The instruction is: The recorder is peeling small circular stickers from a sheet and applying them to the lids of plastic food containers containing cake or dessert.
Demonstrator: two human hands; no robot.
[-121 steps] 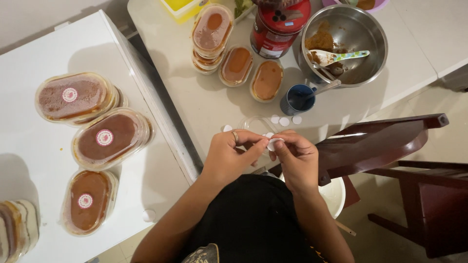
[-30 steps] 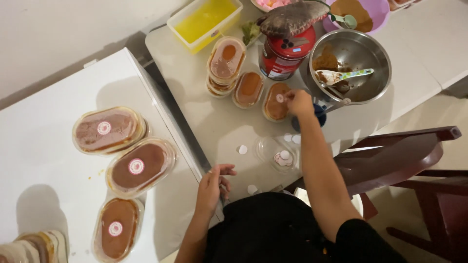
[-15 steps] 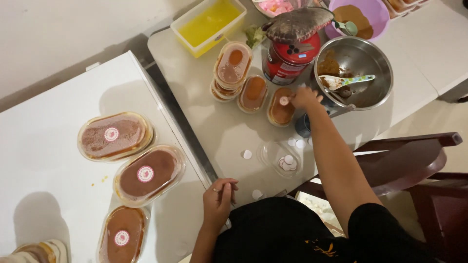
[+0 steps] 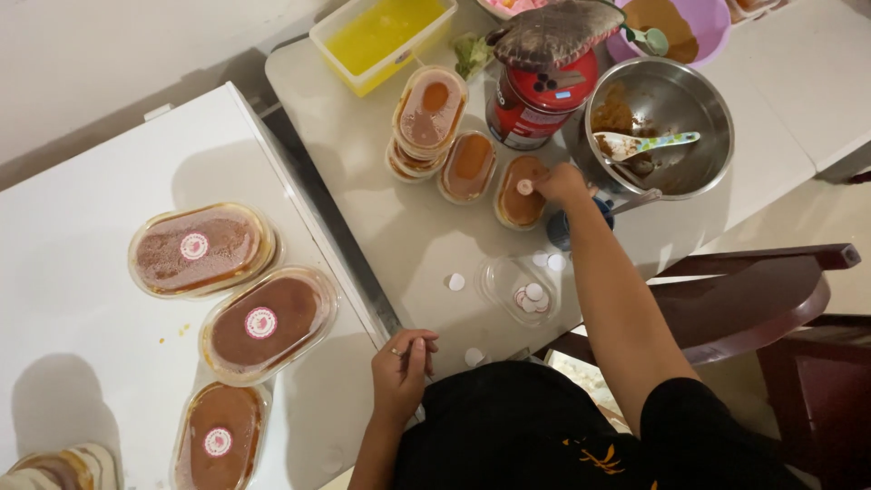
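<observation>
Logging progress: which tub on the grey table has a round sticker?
The tub under the right hand, rightmost of that group; the neighbouring lids are bare.

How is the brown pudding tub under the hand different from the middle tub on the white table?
The small oval tub by the right hand is narrower; the wide oval tub on the white table is bigger. The small one's sticker sits near its top end; the big one's is centred. Both hold brown filling under clear lids.

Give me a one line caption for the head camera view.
Right hand presses a round sticker onto a lidded dessert tub; left hand rests at the table edge.
</observation>
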